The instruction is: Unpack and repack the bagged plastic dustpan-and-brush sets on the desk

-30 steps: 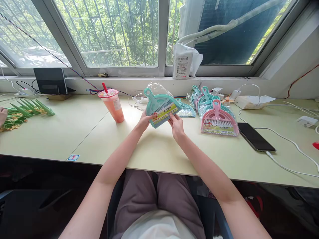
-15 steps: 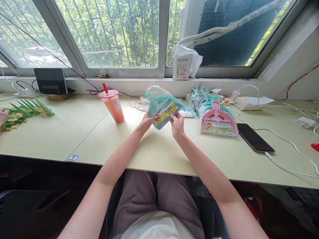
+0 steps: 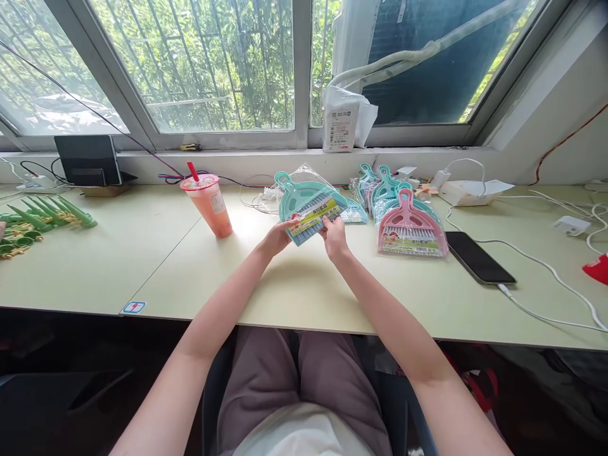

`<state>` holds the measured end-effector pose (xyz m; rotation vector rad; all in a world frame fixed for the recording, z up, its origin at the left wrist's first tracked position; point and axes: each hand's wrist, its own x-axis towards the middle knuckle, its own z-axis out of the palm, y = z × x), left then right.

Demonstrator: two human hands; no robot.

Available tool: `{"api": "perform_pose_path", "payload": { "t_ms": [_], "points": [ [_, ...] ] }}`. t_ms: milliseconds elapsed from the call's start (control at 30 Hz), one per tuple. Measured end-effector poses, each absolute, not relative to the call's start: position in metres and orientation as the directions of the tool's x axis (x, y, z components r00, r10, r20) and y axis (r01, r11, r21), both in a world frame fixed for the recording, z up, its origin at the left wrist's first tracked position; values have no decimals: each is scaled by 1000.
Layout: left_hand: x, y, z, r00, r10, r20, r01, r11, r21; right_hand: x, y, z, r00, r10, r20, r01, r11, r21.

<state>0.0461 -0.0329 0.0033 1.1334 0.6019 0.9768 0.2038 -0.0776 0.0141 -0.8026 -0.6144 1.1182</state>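
Note:
A teal dustpan and brush set [image 3: 304, 200] with a yellow-green label is held tilted above the table, its handle at the upper left and clear plastic film sticking up behind it. My left hand [image 3: 277, 238] grips its lower left edge, thumb over the front. My right hand [image 3: 334, 237] closes on the lower right side, thumb by the label. Just behind it, another wrapped teal set lies partly hidden. To the right, a pink dustpan and brush set [image 3: 412, 229] rests in front of several wrapped teal ones [image 3: 386, 185].
A cup with a red straw [image 3: 209, 206] stands left of my hands. Green plastic pieces [image 3: 47, 215] lie far left, beside a tablet on a stand [image 3: 88, 161]. A phone [image 3: 479, 258] on a white cable lies right. A white package [image 3: 342, 126] sits on the sill.
The teal set has turned slightly in my hands, its label edge now a little flatter. Both hands keep hold of it. The whole view has shifted slightly.

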Motion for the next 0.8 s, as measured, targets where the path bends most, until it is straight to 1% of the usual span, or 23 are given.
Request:
{"api": "perform_pose_path", "payload": {
  "t_ms": [200,267,333,433,533,733,800],
  "points": [
    [47,-43,7,665,747,29,-258,193,947,204,-77,11,387,922,22,-540,245,-805],
    [48,-43,6,691,722,25,-244,200,949,204,-77,10,393,919,13,-561,251,-789],
    [50,-41,4,653,755,56,-283,175,943,205,-77,11,395,919,5,-574,251,-780],
    [53,-35,0,509,855,106,-348,91,933,206,-77,11,392,919,-32,-585,222,-780],
    [53,-30,-2,414,902,122,-347,33,937,206,-76,12,385,920,-76,-594,184,-783],
    [53,-32,1,394,915,93,-304,34,952,216,-69,12,327,939,-101,-604,126,-787],
    [53,-32,2,390,916,98,-307,29,951,219,-68,10,292,954,-61,-586,128,-800]
  ]
}}
